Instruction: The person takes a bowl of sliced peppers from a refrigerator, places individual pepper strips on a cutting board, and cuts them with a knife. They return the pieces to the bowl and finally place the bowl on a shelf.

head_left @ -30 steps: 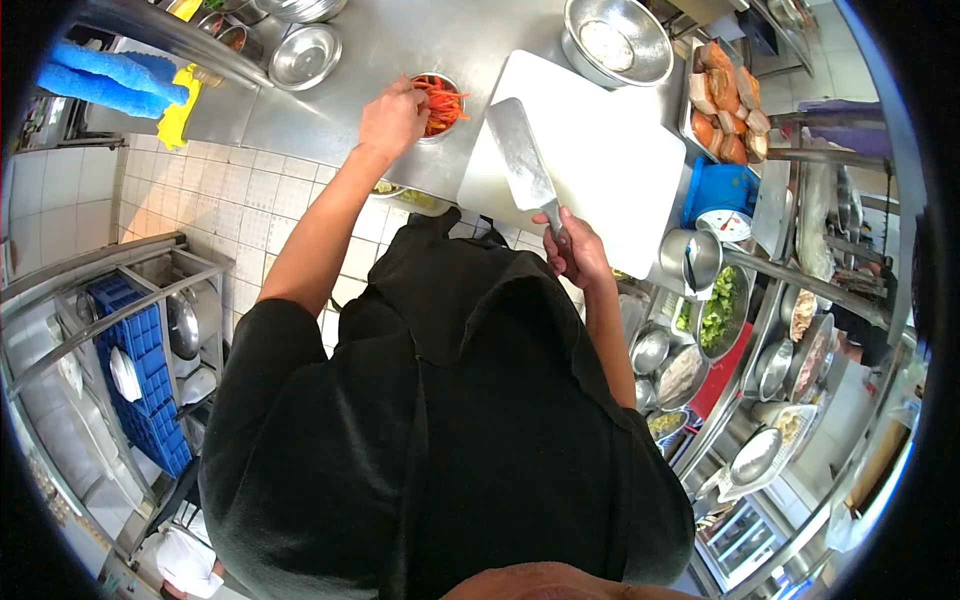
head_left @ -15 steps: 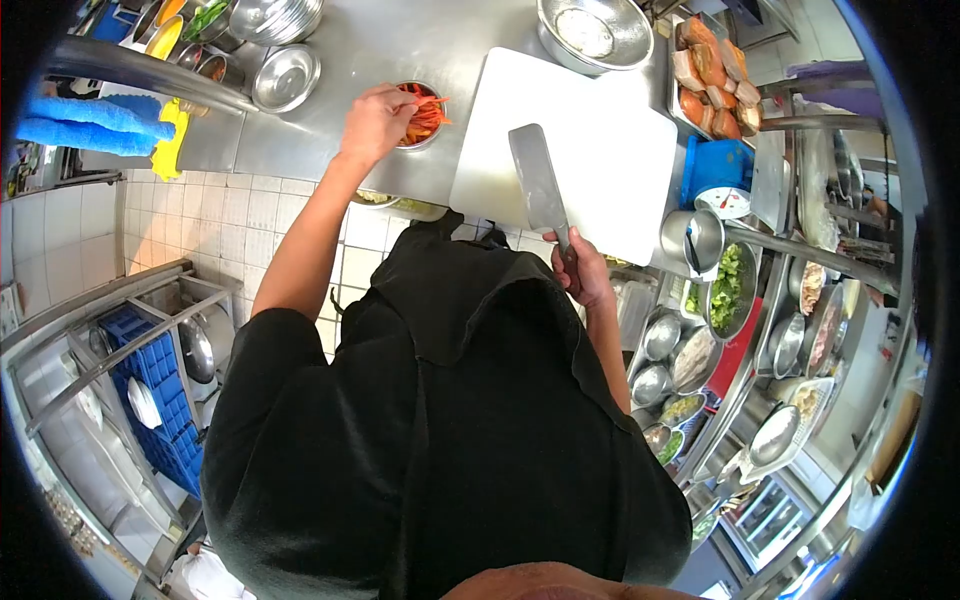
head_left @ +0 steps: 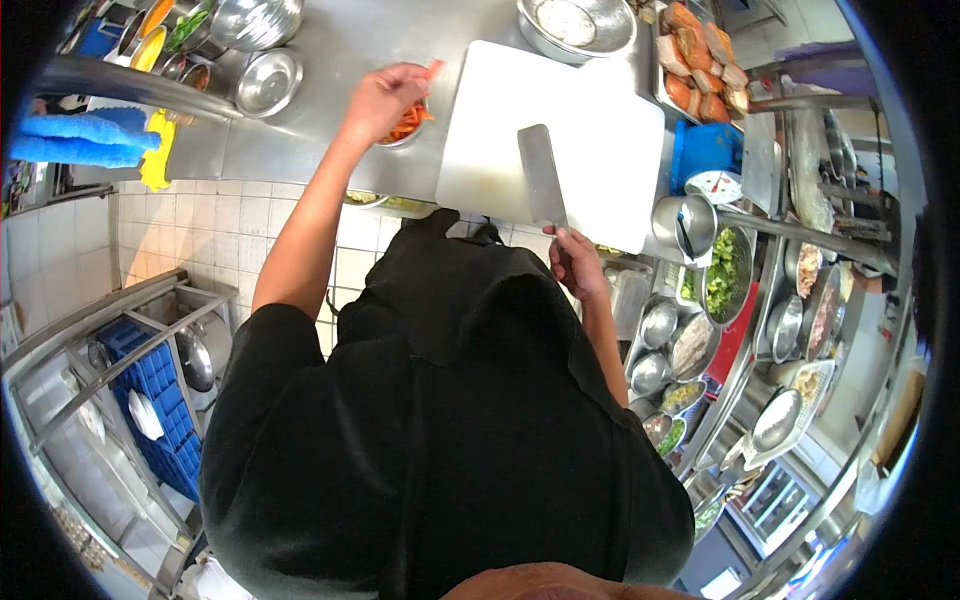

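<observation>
My left hand (head_left: 388, 102) is closed in a pinch on a red-orange vegetable strip (head_left: 434, 71), just above a round metal container. Similar vegetable strips (head_left: 408, 122) fill that container, partly hidden under the hand. At the board's front edge, my right hand (head_left: 578, 264) is closed around the handle of a cleaver (head_left: 542, 176), and the fingers mostly hide the handle. The broad grey blade lies over the white cutting board (head_left: 490, 130), pointing away from me.
A metal bowl (head_left: 607, 45) stands behind the board. Right of it are a tray of meat chunks (head_left: 700, 70), a blue scale (head_left: 705, 150), a pot (head_left: 683, 226) and a bowl of chopped greens (head_left: 724, 280). Steel bowls (head_left: 268, 84) stand at the back left.
My left hand has lifted slightly from the container, with a red-orange strip now showing at its fingertips. The blade has shifted slightly across the board. The whole view has moved a little.
</observation>
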{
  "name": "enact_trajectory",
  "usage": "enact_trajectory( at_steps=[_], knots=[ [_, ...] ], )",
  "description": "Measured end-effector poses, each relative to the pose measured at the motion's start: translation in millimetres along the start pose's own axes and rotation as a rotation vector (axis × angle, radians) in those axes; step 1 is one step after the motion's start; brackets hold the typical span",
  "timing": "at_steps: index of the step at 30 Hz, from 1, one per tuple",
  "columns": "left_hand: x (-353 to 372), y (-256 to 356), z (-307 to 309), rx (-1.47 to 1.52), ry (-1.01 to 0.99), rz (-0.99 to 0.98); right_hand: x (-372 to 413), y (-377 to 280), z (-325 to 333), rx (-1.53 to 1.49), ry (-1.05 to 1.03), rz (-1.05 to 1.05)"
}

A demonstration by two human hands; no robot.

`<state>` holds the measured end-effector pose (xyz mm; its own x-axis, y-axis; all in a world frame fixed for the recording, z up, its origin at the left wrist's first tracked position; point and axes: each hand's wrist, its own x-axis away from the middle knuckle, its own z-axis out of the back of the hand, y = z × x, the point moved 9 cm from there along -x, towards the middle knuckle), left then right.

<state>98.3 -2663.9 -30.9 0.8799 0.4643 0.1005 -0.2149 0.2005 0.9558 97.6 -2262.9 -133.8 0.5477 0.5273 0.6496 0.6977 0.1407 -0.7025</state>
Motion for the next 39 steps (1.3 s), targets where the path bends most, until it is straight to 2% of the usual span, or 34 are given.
enact_trajectory(
  at_steps=[1,2,5,8,12,15,18,21,24,30,36,39],
  knots=[
    [1.7,3.6,-19.8,-0.096,-0.041,-0.015,-1.2,0.2,3.5,0.023,0.025,0.02],
    [3.0,8.2,-48.3,-0.166,-0.152,-0.167,-2.1,3.9,8.9,0.003,0.073,-0.009],
    [11.7,-22.5,-129.0,-0.22,-0.406,0.01,-2.6,2.1,16.8,0.073,0.112,0.031],
    [14.8,-45.6,-192.3,-0.305,-0.645,-0.069,-2.9,-0.4,18.5,0.14,0.148,0.048],
    [14.5,-74.6,-233.1,-0.512,-0.778,-0.043,-1.1,2.0,20.0,0.221,0.174,0.068],
    [27.0,-30.9,-212.0,-0.591,-0.346,-0.688,4.2,3.1,17.1,0.28,0.19,0.075],
    [43.7,-15.1,-177.8,-0.694,0.08,-0.738,2.0,11.8,22.0,0.314,0.221,0.121],
    [48.6,-38.9,-172.4,-0.534,-0.048,-0.532,5.9,2.6,20.6,0.46,0.257,0.223],
    [62.4,-28.5,-176.3,-0.439,-0.072,-0.713,7.3,0.3,24.6,0.594,0.341,0.271],
    [57.7,-29.1,-188.4,-0.481,-0.107,-0.749,14.6,-4.6,19.6,0.734,0.324,0.342],
    [57.6,-32.3,-188.9,-0.427,-0.068,-0.797,9.5,-2.4,12.0,0.77,0.273,0.282],
    [57.7,-35.1,-188.7,-0.4,-0.07,-0.794,6.7,-12.4,8.5,0.666,0.295,0.207]
  ],
)
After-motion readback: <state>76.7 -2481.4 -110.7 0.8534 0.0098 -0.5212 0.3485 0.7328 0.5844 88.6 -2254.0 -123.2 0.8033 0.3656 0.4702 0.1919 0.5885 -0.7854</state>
